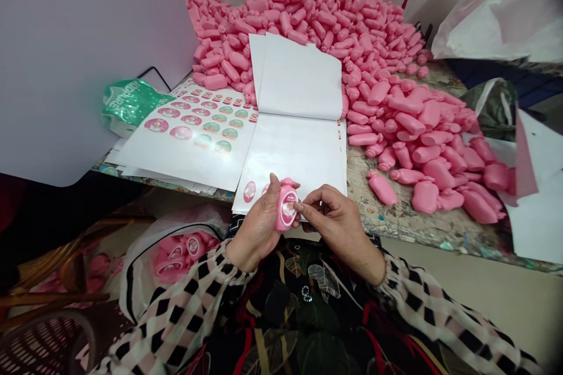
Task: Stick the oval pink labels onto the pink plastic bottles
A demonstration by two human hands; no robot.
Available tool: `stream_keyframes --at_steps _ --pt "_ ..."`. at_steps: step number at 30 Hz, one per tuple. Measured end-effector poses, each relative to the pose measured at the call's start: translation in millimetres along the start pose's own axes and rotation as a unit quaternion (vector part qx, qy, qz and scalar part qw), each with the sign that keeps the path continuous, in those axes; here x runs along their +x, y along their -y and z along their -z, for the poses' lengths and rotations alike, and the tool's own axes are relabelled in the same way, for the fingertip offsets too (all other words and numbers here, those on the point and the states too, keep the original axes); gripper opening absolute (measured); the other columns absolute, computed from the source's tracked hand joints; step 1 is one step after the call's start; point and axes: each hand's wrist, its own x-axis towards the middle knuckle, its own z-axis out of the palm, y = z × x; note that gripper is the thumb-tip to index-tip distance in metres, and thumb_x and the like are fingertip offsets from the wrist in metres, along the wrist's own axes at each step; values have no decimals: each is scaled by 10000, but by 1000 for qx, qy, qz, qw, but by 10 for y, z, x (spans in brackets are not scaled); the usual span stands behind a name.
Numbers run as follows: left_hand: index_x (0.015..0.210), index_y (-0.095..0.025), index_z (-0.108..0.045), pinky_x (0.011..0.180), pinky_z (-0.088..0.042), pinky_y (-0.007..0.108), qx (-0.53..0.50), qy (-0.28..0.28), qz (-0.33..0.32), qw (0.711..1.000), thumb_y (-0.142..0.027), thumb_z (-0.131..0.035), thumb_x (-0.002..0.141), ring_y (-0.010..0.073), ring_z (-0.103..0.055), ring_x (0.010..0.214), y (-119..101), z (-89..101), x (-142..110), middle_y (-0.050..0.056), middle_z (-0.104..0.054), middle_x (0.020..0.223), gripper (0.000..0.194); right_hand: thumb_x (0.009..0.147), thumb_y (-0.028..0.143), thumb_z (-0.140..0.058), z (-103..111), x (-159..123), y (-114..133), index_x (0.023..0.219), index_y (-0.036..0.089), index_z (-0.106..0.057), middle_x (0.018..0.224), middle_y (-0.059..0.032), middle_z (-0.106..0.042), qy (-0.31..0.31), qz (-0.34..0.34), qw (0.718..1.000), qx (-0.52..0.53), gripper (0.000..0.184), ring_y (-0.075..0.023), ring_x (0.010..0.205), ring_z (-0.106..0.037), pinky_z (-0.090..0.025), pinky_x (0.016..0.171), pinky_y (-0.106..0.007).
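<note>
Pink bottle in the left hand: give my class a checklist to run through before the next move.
1. Left hand holds the pink bottle: ok.
2. Label faces the camera: ok.
3. Label pressed flat all round: cannot tell; the right hand overlaps its edge.
4. Sticker on the white sheet: ok, one shows near the corner.
5. Plastic bag open: ok, labelled bottles inside.

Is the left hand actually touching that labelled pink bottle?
Touching: the head view shows the left hand holding the pink bottle, thumb against its side.
</note>
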Motion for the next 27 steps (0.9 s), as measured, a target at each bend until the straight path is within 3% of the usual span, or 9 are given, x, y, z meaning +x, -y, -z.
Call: stream_keyframes --at_steps 7,9,12,15,17,21,24,27 --pt "1044 -197 -547 480 -477 236 26 37 32 998 -654 -457 788 120 -566 569 -56 31 -39 12 -550 735 532 807 405 -616 -7 -9 -27 741 230 -618 723 -30 -626 4 -8 1000 10 187 -175 693 -573 -463 577 -299" --pt "1088 -219 -512 520 -497 252 59 63 56 995 -492 -607 782 131 -590 609 -99 55 -75 4 -553 764 421 811 398 -613 -8 -14 -34 741 225 -612 727 -24 -622 4 -5 1000 -5 187 -164 688 -569 -449 580 -284" --pt "1134 -244 -459 636 -529 287 89 98 84 988 -176 -699 723 142 -627 700 -153 98 -129 4 -569 854 482 826 381 -599 27 -5 -39 754 220 -611 761 -10 -623 23 3 999 -42 177 -140 692 -562 -424 596 -260" --pt "1127 -231 -421 714 -536 329 83 109 106 985 -90 -642 734 155 -649 730 -180 128 -163 22 -589 900 472 836 372 -590 114 38 -59 766 219 -627 778 -1 -618 52 22 994 -93 172 -129 704 -547 -403 629 -260" --pt "1084 -209 -402 719 -536 328 71 108 118 985 -91 -615 755 161 -658 730 -186 127 -174 52 -608 928 410 826 387 -598 171 79 -81 762 213 -631 765 0 -608 39 9 994 -104 188 -127 686 -528 -394 627 -265" --pt "1085 -236 -335 732 -545 358 70 119 134 981 -133 -587 795 185 -683 733 -152 70 -182 57 -622 937 398 705 456 -704 151 115 -77 818 204 -601 740 19 -581 23 -94 995 39 295 -111 620 -503 -403 558 -243" --pt "1143 -283 -260 624 -556 353 107 149 156 971 -211 -568 831 191 -680 644 -80 13 -185 18 -619 826 445 672 473 -724 27 90 -36 832 213 -530 682 56 -545 67 -186 956 217 362 -73 473 -448 -355 415 -207" --pt "1203 -301 -200 479 -514 269 150 160 145 965 -267 -566 840 152 -631 535 -17 -17 -192 25 -625 808 517 705 459 -701 -74 60 -20 790 213 -473 622 75 -516 71 -225 915 326 346 -49 382 -388 -282 335 -185"
